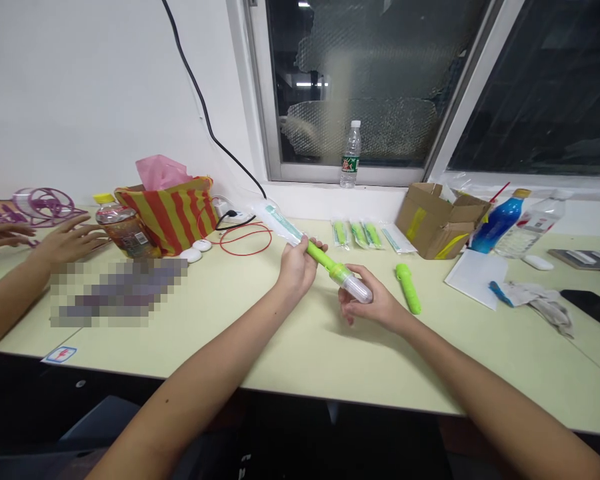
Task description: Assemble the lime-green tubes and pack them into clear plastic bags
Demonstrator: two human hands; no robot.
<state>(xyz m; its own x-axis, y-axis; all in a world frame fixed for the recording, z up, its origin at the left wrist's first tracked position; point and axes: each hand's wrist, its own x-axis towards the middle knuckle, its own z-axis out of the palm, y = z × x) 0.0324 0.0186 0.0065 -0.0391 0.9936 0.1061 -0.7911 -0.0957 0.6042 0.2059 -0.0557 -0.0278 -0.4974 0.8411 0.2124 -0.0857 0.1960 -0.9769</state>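
In the middle of the view, both my hands are on a lime-green stick point(320, 255) with a clear domed end point(357, 289). My left hand point(299, 267) is closed round the green end. A clear plastic wrapper point(283, 223) with teal print sticks out beyond that hand; I cannot tell whether the stick is partly inside it. Fingers of my right hand point(370, 303) grip the stick near its yellowish collar and clear end. To the right, a separate lime-green piece point(409, 289) lies on the table.
Several wrapped green packets point(357, 235) lie at the back of the table point(280, 347), beside an open cardboard box point(433, 220). Bottles point(500, 220), gloves point(535, 300) and a dark phone-like slab point(593, 310) are to the right. At left are a striped bag point(175, 217), a drink bottle point(127, 230) and another person's hands point(67, 241).
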